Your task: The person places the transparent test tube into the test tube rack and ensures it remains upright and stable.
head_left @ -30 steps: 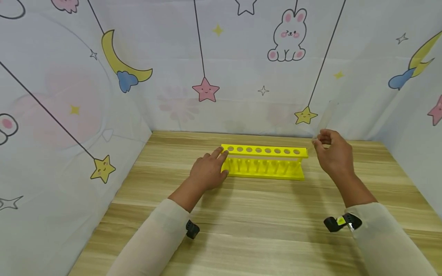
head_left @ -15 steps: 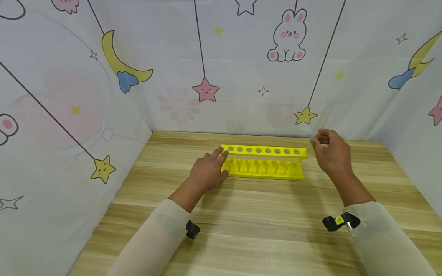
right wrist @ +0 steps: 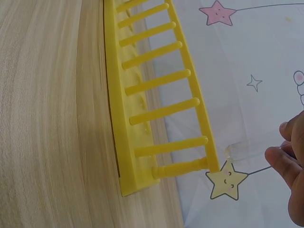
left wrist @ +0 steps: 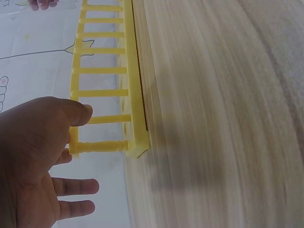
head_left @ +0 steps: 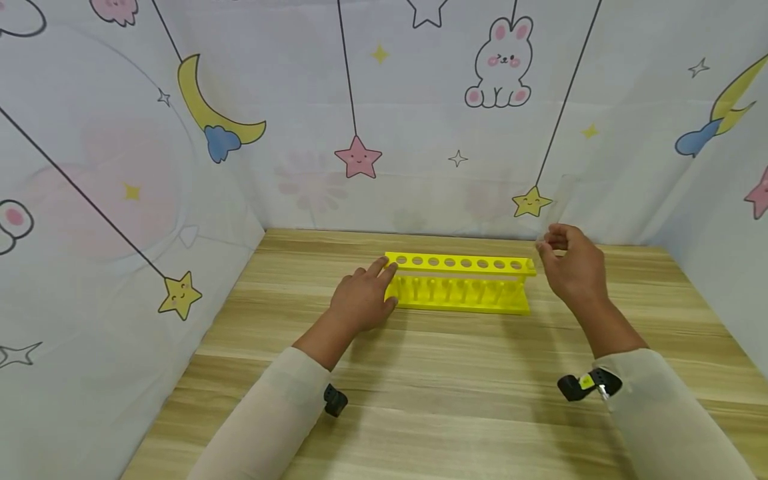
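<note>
A yellow test tube rack stands on the table, with a row of holes along its top rail and a row of pegs below. My left hand holds the rack's left end; in the left wrist view its thumb lies on the top rail, with two fingers stretched out below. Beyond the rack's right end, my right hand pinches a clear test tube between thumb and fingers. The tube's rounded lower end shows just above the rack's top rail in the right wrist view, near the end post.
The wood-grain table runs back to a white cloth backdrop printed with stars, moons and a rabbit. More of this cloth hangs at both sides. Each wrist wears a small black camera.
My right hand has shifted slightly left, bringing the test tube closer to the rack's right end. The left hand and the rack keep their places.
</note>
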### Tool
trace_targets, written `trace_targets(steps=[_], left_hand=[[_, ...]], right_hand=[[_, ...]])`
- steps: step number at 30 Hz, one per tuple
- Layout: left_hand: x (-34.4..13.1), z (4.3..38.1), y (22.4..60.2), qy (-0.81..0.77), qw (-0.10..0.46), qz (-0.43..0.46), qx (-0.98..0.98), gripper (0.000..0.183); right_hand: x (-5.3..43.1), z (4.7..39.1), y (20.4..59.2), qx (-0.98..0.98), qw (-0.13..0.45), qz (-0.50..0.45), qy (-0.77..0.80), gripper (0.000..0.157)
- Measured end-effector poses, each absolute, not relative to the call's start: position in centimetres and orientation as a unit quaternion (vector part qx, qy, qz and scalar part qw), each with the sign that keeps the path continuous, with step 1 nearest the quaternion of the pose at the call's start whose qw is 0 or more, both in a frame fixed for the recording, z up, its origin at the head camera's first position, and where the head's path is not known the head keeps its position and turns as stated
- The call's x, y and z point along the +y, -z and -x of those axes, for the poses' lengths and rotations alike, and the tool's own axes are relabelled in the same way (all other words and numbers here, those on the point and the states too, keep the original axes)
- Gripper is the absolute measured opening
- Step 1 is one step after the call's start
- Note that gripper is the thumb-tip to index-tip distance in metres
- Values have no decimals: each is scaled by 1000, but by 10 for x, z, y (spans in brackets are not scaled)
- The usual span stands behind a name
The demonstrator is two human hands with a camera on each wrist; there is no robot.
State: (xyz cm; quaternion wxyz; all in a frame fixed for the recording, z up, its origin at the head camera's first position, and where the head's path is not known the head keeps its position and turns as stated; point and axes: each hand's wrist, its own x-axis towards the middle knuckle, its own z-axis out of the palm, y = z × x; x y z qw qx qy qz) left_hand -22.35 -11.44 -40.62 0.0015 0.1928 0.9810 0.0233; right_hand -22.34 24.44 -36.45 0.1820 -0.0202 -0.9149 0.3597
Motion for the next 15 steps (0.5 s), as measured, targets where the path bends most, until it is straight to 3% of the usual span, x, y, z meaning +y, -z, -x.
trace_targets(steps=[15], left_hand=[[-114,224,406,-18,5,-190,982,69]], right_hand=[[239,225,366,-916,182,20,-357,51]])
